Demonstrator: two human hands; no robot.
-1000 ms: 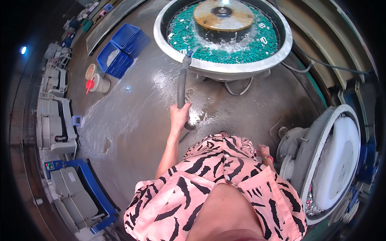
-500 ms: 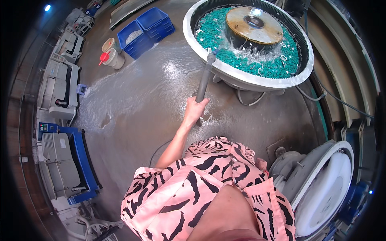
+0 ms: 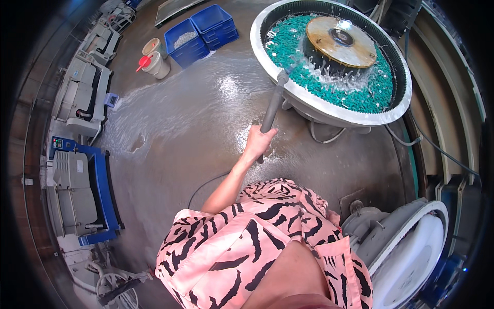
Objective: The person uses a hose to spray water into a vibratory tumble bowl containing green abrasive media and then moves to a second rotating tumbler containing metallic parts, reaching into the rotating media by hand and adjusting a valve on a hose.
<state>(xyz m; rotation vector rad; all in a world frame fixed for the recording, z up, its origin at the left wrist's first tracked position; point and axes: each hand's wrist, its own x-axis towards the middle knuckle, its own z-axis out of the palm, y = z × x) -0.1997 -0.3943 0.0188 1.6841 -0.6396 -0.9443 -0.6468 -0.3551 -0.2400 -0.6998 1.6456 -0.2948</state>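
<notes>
My left hand (image 3: 259,142) is wrapped around a grey spray wand (image 3: 273,105) with a long straight shaft. The wand's tip reaches over the near left rim of a round tub (image 3: 350,119). Green pellets (image 3: 287,47) fill the tub, with small pale pieces scattered among them. Water splashes against the near side of the central hub, below its stained round lid (image 3: 329,49). My right hand (image 3: 333,217) hangs low by my right side, close to a grey round machine (image 3: 393,229); its fingers are largely hidden by the pink patterned shirt.
Two blue crates (image 3: 215,32) stand on the wet floor, one holding pale pieces. Beside them are white buckets, one with a red scoop (image 3: 144,62). Machines with a blue frame (image 3: 104,193) line the left. A thin hose (image 3: 201,186) trails behind my left arm.
The whole scene has shifted right and slightly down in the picture at the tub, as my view turned. My left hand keeps hold of the spray wand, and water still splashes at the hub.
</notes>
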